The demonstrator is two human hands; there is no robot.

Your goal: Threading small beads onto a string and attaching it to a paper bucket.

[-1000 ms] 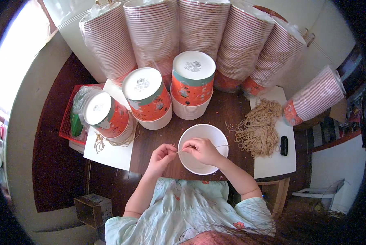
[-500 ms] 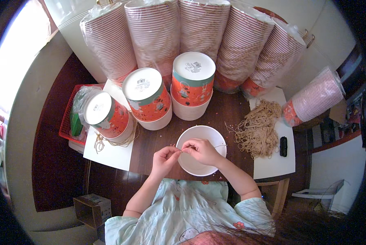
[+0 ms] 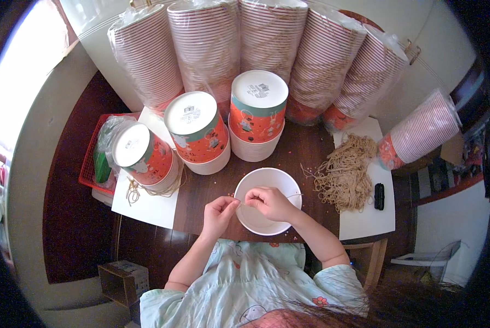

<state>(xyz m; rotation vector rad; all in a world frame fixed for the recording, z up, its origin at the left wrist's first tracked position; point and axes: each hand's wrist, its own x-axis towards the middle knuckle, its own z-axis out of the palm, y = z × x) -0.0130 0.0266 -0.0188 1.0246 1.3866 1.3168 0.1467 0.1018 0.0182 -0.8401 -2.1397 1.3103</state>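
Observation:
A white paper bucket (image 3: 262,177) stands upright, mouth up, at the near edge of the table. Over its left rim my left hand (image 3: 220,216) pinches what looks like a thin beige string. Just to its right, above the bucket's mouth, my right hand (image 3: 270,204) is closed in a pinch on the same string; a short piece of string (image 3: 295,194) sticks out past that hand across the right rim. My fingers hide most of the string between them. Right of the bucket, a tangled heap of beige string (image 3: 347,175) lies partly on a white sheet.
Upside-down stacks of red-and-green paper buckets, including one stack (image 3: 258,117), stand behind. Tall plastic-wrapped stacks (image 3: 204,49) line the back, and another wrapped stack (image 3: 422,131) leans at right. A black object (image 3: 379,197) lies on the right sheet; a red basket (image 3: 92,147) stands left.
My hands have drawn slightly apart, with a small gap between the fingertips. The white bucket has shifted a little to the left.

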